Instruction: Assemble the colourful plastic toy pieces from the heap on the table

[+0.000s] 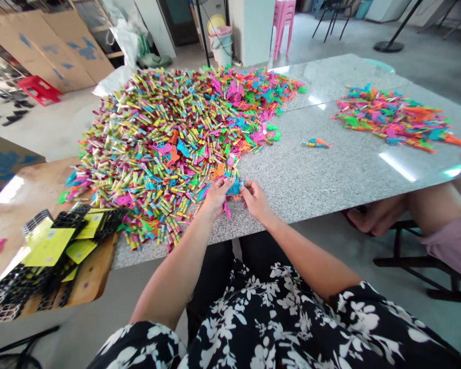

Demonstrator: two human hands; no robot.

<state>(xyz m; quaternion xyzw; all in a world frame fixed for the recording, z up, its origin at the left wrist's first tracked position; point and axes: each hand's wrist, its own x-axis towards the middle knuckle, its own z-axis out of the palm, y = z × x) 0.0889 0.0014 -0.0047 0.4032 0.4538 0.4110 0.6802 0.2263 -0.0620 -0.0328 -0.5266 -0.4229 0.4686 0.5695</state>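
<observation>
My left hand (216, 197) is closed, its fingertips pinching small bright plastic pieces at the pile's near edge. Between my hands shows a blue plastic piece (236, 187), and a pink plastic piece (227, 209) hangs just under my left fingers. My right hand (256, 201) meets the blue piece from the right with thumb and fingers pressed together. In front of both hands spreads a large heap of short, striped tubes (138, 128). Mixed in are pistol-shaped plastic pieces (172, 154) in orange, pink, blue and green. Exact shapes between my fingers are too small to make out.
On the grey speckled table (292, 174), a second pile of coloured pieces (395, 118) lies right, with a few loose pieces (317, 143) between. Black plastic frames with yellow cards (51, 246) cover the wooden table at left. Another person's legs (426, 210) show at right.
</observation>
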